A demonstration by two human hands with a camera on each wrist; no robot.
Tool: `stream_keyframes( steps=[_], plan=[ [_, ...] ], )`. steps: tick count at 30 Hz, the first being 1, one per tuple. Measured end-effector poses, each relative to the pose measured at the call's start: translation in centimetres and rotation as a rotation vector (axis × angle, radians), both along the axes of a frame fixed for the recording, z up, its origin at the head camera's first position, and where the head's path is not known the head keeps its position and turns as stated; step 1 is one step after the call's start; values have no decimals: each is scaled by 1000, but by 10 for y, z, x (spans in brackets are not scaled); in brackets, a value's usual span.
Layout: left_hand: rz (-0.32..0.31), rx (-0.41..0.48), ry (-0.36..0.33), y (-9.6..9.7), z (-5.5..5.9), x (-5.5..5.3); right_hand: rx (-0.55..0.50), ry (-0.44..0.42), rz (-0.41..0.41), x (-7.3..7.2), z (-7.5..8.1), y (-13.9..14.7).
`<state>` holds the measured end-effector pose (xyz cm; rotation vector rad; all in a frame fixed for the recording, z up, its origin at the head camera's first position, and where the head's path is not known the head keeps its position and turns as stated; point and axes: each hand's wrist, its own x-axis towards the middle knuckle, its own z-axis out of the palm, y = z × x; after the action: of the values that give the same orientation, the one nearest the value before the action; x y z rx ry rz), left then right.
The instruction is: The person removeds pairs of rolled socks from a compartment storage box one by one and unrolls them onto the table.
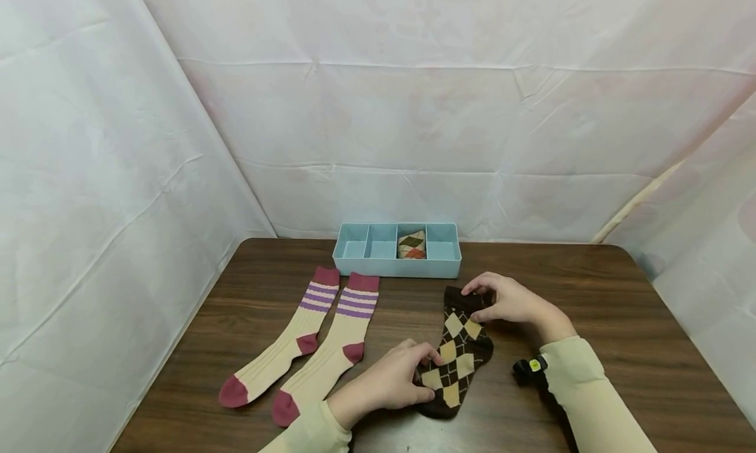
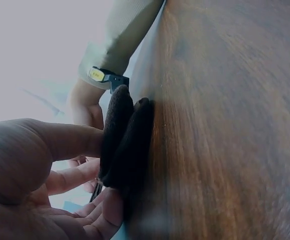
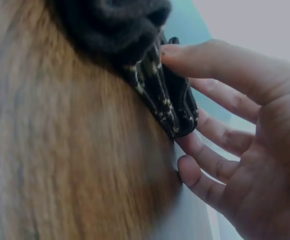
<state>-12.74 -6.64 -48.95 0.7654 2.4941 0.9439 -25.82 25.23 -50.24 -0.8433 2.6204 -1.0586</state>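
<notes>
A pair of dark brown argyle socks (image 1: 450, 354), stacked together, lies on the table with its toes toward me. My left hand (image 1: 392, 377) grips the foot part at its left edge; in the left wrist view its thumb and fingers hold two dark layered toes (image 2: 122, 142). At the cuff end, my right hand (image 1: 510, 300) holds the socks' right edge. The right wrist view shows that thumb on the folded fabric (image 3: 157, 92), with the fingertips against its end. Left of them, two cream socks (image 1: 331, 351) with maroon toes and purple stripes lie side by side.
A light blue divided box (image 1: 396, 268) stands at the table's back edge. A folded beige argyle bundle (image 1: 411, 245) sits in its second compartment from the right. White cloth (image 1: 378, 125) hangs behind the wooden table (image 1: 620, 348).
</notes>
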Motion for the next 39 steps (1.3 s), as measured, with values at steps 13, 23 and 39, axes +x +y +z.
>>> stream_keyframes(
  steps=[13, 23, 39],
  plan=[
    [-19, -13, 25, 1, 1, 4, 8, 26, 8, -1, -2, 1],
    [-56, -61, 44, 5, 4, 13, -34, 77, -121, -3, -1, 3],
    [-50, -123, 71, 6, 6, 17, -14, 98, -182, -9, -19, -2]
  ],
)
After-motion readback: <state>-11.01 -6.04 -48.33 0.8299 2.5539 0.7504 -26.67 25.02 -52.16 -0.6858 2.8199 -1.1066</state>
